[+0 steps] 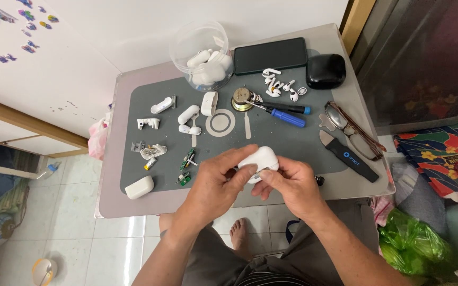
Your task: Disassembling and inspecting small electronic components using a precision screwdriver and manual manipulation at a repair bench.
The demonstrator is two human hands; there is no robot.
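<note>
Holding the white earbud charging case (258,161) just above the worktop's (345,182) near edge, we clasp it with our left hand (216,182) and right hand (287,182). We judge it light, rigid and slippery, best held by its rounded sides.

A small grey table (115,159) carries a dark grey mat (271,137). On the mat lie white case shells (188,114), green circuit boards (187,159), a blue screwdriver (287,117) and loose earbuds (274,85). A clear tub (200,55), a phone (270,55), a black case (325,71), glasses (353,130) and a pry tool (348,155) lie near the edges.
</note>
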